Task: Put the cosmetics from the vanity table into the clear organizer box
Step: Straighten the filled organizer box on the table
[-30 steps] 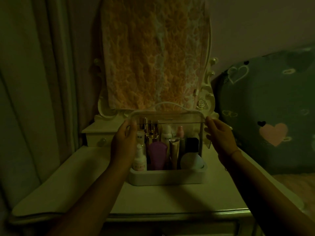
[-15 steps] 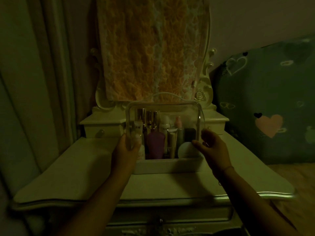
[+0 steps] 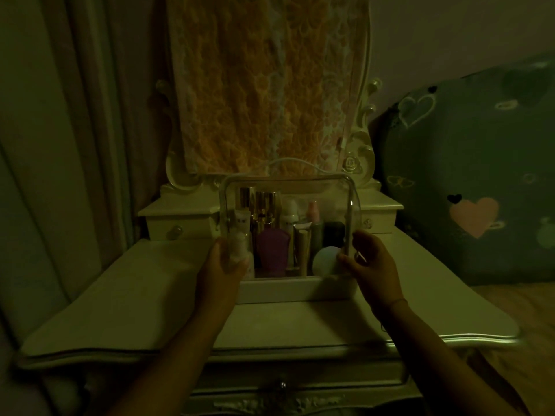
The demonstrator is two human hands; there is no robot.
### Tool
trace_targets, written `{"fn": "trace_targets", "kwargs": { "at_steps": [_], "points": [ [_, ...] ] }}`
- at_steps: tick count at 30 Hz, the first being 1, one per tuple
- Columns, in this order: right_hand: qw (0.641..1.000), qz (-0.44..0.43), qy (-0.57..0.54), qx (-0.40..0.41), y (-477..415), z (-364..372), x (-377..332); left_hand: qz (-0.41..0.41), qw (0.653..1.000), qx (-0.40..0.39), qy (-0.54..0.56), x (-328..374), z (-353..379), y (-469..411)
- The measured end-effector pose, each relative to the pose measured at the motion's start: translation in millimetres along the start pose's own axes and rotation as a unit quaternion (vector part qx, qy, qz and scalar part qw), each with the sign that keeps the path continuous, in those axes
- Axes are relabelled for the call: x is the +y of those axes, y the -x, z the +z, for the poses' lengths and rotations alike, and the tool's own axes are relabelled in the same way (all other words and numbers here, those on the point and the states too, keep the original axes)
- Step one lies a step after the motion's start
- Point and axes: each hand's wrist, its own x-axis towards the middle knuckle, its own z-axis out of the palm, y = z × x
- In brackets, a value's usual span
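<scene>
Nearest the camera, two bare forearms reach forward over the pale cream vanity counter [image 3: 135,310], whose carved front edge catches a little light. The left hand [image 3: 220,265] is curled against the left front edge of the clear plastic hinged cover [image 3: 285,187], fingers closed on it. The right hand [image 3: 372,265] pinches the cover's right front edge in the same way, thumb toward the inside. Each grip has hold of the cover and nothing else.

Between the hands sits the clear organizer box with a white base tray [image 3: 288,288], resting on the counter near its middle. The cosmetics stand inside it: a dark purple squat bottle [image 3: 274,250], a small white bottle [image 3: 238,250] beside the left hand, a pale round sponge [image 3: 326,261], gold-capped tubes and a pink-topped bottle behind. No loose cosmetics show on the counter.

Behind the box are small cream drawers [image 3: 180,226] and a mirror draped in orange floral cloth [image 3: 258,85]; a heart-print cushion [image 3: 468,187] lies right.

The filling looks done; the step in hand appears to be closing the cover. Next, it likely needs pressing down evenly until seated on the tray.
</scene>
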Motion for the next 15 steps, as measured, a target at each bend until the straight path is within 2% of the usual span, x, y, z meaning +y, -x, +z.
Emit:
{"fn": "trace_targets", "kwargs": {
  "at_steps": [4,8,15],
  "points": [
    [0.999,0.027,0.019,-0.025,2,0,6,-0.003,1.000,-0.019,-0.005,-8,-3,2],
    [0.986,0.086,0.123,-0.078,1,-5,15,-0.001,0.999,-0.042,-0.025,-20,-4,6],
    [0.973,0.093,0.182,-0.109,-2,-12,10,-0.017,0.998,-0.053,-0.036,-33,-8,-1]
  ]
}}
